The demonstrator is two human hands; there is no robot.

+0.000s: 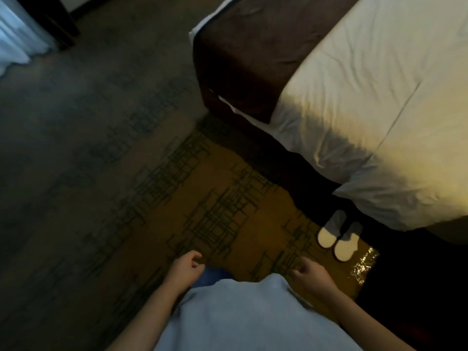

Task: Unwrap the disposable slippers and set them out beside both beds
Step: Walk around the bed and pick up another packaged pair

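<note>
A pair of white disposable slippers (338, 235) lies side by side on the carpet, toes partly under the edge of the bed (395, 102). A crinkled clear wrapper (363, 268) glints on the floor just right of them. My left hand (186, 269) hangs at waist height with its fingers loosely curled and nothing in it. My right hand (311, 274) is likewise curled and holds nothing, a short way left of the slippers.
The bed has white bedding and a dark brown runner (243, 59) across its foot. Patterned carpet (126, 173) stretches to the left. A pale curtain (17, 41) and dark furniture (58, 19) stand at the top left.
</note>
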